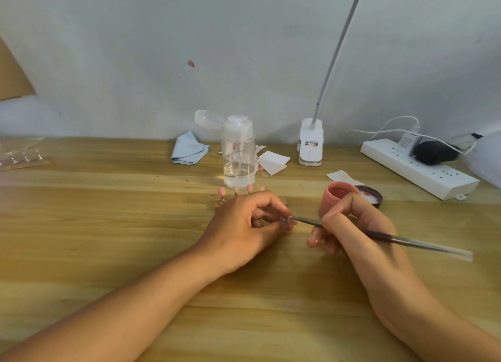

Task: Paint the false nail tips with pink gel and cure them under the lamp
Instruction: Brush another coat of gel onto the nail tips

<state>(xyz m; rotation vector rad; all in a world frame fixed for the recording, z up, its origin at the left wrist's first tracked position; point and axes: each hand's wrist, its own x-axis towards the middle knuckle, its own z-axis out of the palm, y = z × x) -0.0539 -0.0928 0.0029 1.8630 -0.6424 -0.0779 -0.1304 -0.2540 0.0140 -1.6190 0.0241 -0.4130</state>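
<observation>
While the nail tip (288, 222) is being pinched at mid-table between the curled fingers of the left hand (238, 226), it is being met from the right by the brush (406, 243), gripped pen-fashion in the right hand (360, 226). The brush's long axis is lying left to right, bristles leftward; contact cannot be told. The open gel jar (337, 196) is standing just beyond the right hand.
</observation>
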